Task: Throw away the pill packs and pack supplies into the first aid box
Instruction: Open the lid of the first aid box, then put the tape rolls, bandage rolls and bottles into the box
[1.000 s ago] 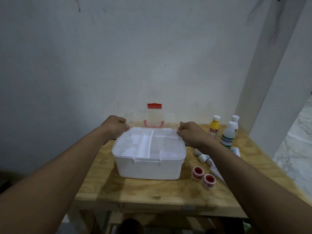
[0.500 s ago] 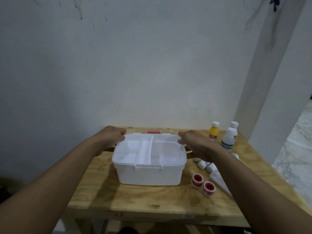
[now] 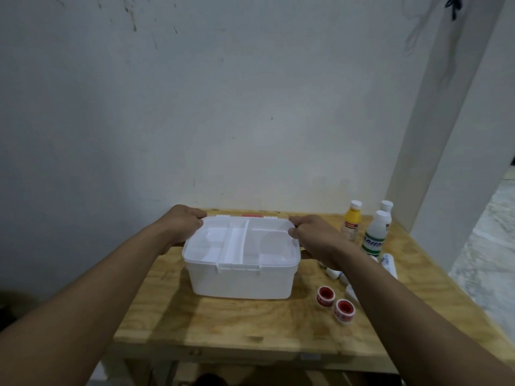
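On the wooden table (image 3: 223, 324) sits the white first aid box (image 3: 242, 277), lid laid open behind it and divided tray showing. Left hand (image 3: 182, 225) and right hand (image 3: 315, 238) are curled around the box's upper corners, one each side. Supplies wait to the right: yellow bottle (image 3: 351, 224), white bottles (image 3: 376, 235), two red tape rolls (image 3: 334, 302). No pill packs visible. Step: box opened, packing not started. Next likely: lift the tray out, or release and grab a bottle.

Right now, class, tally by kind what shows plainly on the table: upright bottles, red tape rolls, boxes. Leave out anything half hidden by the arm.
Upright bottles: 3
Red tape rolls: 2
First aid box: 1
Total: 6
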### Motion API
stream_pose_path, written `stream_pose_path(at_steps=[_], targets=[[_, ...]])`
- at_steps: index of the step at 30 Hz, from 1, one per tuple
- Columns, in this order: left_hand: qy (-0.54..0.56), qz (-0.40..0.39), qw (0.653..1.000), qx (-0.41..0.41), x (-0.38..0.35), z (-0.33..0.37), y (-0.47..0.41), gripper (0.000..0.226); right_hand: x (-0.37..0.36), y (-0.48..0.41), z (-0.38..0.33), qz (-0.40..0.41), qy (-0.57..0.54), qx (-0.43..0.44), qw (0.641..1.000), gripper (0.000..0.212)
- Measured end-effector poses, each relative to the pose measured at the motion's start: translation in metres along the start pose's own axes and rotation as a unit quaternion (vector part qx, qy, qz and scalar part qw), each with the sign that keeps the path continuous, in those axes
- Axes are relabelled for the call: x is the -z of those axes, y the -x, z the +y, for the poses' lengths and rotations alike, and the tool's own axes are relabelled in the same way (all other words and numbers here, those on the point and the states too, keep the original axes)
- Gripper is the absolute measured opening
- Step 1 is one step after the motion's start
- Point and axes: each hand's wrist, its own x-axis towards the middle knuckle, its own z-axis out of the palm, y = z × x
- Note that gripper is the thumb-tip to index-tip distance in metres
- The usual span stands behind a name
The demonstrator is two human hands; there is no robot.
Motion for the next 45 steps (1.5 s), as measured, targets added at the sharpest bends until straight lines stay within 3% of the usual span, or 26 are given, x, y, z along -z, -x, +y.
stream_pose_path(at_steps=[19,29,34,37,41,45], targets=[[-0.051,0.017,0.998,-0.019,-0.002,0.003,0.004,0.038,-0.004,0.004,-0.009,0.011,0.045,-0.003,0.999,0.023],[-0.114,0.053,0.991,-0.055,-0.013,0.011,0.020,0.042,0.002,0.009,-0.010,0.033,0.084,0.004,0.996,0.049],[-0.208,0.137,0.948,-0.197,-0.046,0.027,0.070,0.046,0.022,0.026,-0.015,0.053,0.166,0.027,0.984,0.049],[-0.243,0.143,0.919,-0.275,-0.076,0.027,0.108,0.048,0.036,0.043,-0.015,0.068,0.222,0.052,0.971,0.048],[-0.333,0.159,0.876,-0.312,-0.107,0.011,0.138,0.053,0.054,0.067,-0.009,0.097,0.305,0.057,0.946,0.044],[-0.421,0.159,0.845,-0.288,-0.113,-0.010,0.145,0.059,0.064,0.087,0.011,0.099,0.369,0.020,0.924,0.041]])
